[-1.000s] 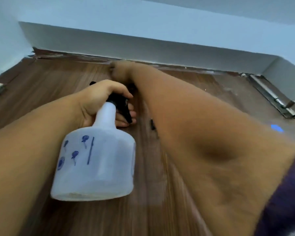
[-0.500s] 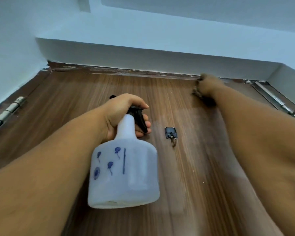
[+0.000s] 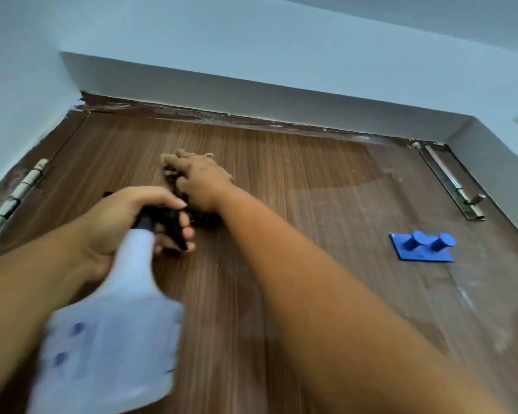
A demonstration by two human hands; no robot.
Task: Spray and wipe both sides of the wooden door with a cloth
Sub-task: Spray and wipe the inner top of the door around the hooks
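Right hand presses brown cloth flat against upper door, fingers spread over bunched fabric. Half second ago same hand worked near top right corner; now swept left to centre, so wipe pass crosses top panel. Left hand grips spray bottle by neck, finger on black trigger, bottle blurred. Blue hook at right. Damp sheen on right side suggests that part wiped; lower door and other side likely remain.
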